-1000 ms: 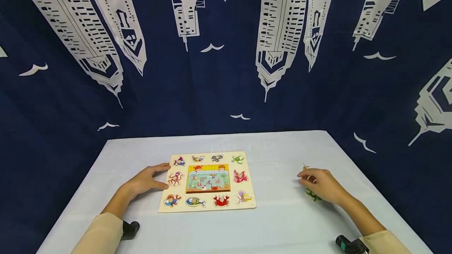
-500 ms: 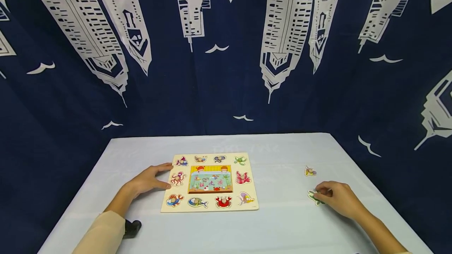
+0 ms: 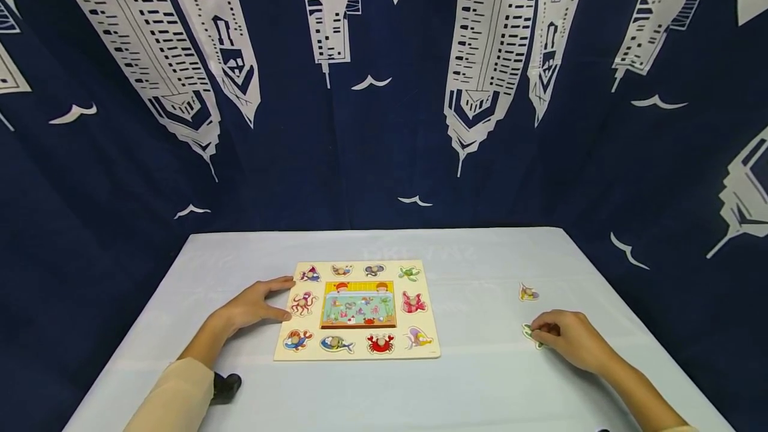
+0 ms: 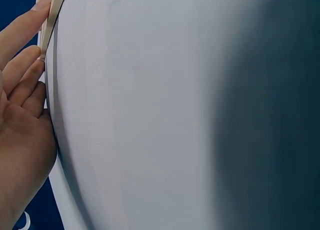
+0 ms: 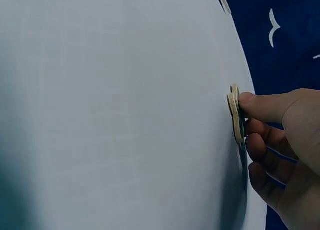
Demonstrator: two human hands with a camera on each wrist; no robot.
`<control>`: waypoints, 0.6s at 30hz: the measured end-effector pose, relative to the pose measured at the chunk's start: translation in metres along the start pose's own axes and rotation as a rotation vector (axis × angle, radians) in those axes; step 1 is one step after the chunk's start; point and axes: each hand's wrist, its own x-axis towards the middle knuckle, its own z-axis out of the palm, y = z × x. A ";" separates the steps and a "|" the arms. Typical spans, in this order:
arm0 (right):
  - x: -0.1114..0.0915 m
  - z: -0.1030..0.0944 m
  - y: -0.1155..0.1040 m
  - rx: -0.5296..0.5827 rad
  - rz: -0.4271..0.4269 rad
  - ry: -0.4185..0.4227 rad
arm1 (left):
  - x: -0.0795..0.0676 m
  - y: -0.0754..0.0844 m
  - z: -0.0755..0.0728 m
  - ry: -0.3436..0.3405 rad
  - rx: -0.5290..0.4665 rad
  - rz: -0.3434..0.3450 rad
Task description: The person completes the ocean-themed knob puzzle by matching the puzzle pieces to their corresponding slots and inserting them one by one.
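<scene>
A wooden peg puzzle board (image 3: 403,325) with sea-animal pieces lies on the white table. My left hand (image 3: 249,307) rests at its left side, fingers and thumb extended and touching the edge; the left wrist view shows the thumb (image 4: 42,4) right at the board's rim. Over to the right, my right hand (image 3: 573,339) pinches a small green puzzle piece (image 3: 528,331) between thumb and fingers, close over the table. In the right wrist view the piece (image 5: 235,119) shows edge-on, its printed face turned away. Part of it is hidden by the fingers.
A yellowish puzzle piece (image 3: 529,293) lies on the table (image 3: 480,379) beyond my right hand. A dark blue curtain (image 3: 360,152) with white buildings hangs behind the table's far edge. Near my left sleeve sits a black wrist device (image 3: 225,389).
My right hand has moved from the yellowish piece nearer to me, onto the green piece, and now pinches it. The left hand stays at the board. The head view has shifted slightly.
</scene>
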 end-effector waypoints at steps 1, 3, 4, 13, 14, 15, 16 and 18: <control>0.000 0.000 -0.001 -0.002 0.011 0.001 | 0.000 0.000 0.000 -0.001 0.000 0.000; 0.002 0.000 -0.002 -0.001 0.018 0.003 | 0.000 0.001 0.001 -0.001 -0.002 0.000; 0.003 -0.001 -0.003 0.000 0.021 0.006 | 0.001 0.002 0.001 -0.003 -0.004 -0.002; 0.022 -0.006 -0.020 0.015 -0.040 0.051 | 0.001 0.001 0.001 -0.005 0.007 -0.009; 0.025 -0.006 -0.022 0.018 -0.051 0.054 | 0.001 0.001 0.001 -0.004 0.009 -0.011; 0.028 -0.007 -0.024 0.019 -0.065 0.057 | 0.001 0.001 0.002 -0.003 0.009 -0.013; 0.030 -0.007 -0.027 0.018 -0.072 0.059 | 0.001 0.001 0.002 -0.004 0.008 -0.014; 0.035 -0.009 -0.031 0.016 -0.077 0.057 | 0.001 0.001 0.002 -0.006 0.010 -0.015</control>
